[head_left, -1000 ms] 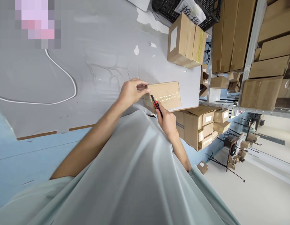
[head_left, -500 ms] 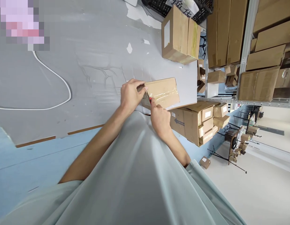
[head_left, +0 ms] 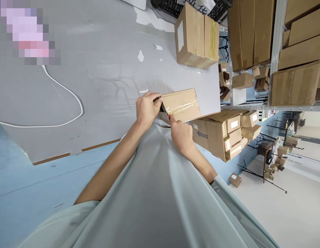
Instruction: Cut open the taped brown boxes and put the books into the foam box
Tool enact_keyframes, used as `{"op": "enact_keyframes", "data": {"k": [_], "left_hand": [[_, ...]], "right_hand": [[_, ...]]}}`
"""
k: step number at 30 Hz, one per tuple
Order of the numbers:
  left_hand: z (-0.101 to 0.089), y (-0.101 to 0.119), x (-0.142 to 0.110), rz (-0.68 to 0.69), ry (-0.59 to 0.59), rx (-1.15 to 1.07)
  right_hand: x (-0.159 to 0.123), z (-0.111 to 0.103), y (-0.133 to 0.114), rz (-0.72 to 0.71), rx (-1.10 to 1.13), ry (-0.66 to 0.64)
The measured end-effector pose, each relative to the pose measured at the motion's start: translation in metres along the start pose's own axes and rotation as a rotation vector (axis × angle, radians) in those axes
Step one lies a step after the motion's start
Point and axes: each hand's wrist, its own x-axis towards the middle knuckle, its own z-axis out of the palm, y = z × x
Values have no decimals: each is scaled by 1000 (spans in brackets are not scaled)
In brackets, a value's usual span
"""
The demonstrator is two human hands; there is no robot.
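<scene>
A small taped cardboard box lies near the front edge of the table. My left hand pinches the upper corner of its left end, where a dark gap shows at the flap. In my right hand is a red box cutter, mostly hidden by the fist, with the index finger stretched along it. Its tip is at the lower part of the box's left end edge, against the cardboard or tape.
The grey table carries a larger carton at the back and a white cable on the left. An open carton of smaller boxes stands beyond the right edge. Shelves with cartons rise at the right.
The box cutter has slid a little down along the box's left end edge, and the gap at the flap looks wider. The whole view has shifted slightly.
</scene>
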Motion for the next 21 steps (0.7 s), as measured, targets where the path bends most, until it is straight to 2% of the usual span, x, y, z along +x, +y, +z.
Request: {"op": "enact_keyframes", "data": {"k": [3, 8, 14, 18, 21], "left_hand": [[5, 3, 2, -46, 43, -3], [10, 11, -1, -108, 74, -28], [13, 19, -1, -178, 154, -14], [10, 23, 3, -206, 164, 41], [11, 36, 3, -107, 200, 141]], "right_hand": [[1, 4, 5, -34, 34, 70], [-3, 14, 21, -34, 77, 27], [7, 13, 36, -178, 157, 10], [3, 13, 73, -156, 245, 29], [9, 22, 118, -56, 386, 67]]}}
